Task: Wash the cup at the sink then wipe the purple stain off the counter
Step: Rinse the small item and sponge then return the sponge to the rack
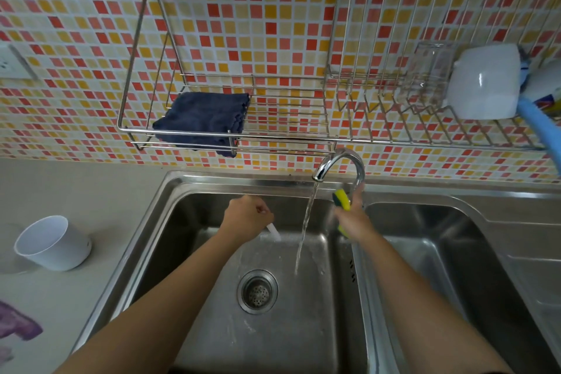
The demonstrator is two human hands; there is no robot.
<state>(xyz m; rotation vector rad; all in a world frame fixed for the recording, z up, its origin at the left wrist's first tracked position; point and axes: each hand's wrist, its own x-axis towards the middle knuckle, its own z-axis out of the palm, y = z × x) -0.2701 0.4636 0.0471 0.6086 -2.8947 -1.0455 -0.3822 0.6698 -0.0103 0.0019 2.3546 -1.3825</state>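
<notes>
Red-and-yellow mosaic tile wall (273,24) behind wire rack (230,130), grey counter (76,191).

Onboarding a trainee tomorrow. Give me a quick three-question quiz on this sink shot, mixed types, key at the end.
1. True or false: the white cup is under the running water.
2. What does the right hand hold?
A. the dark blue cloth
B. a yellow and green sponge
C. a glass
3. Fill in: the purple stain lies on the ____, left of the sink.

Key
1. False; it stands on the counter.
2. B
3. counter
</notes>
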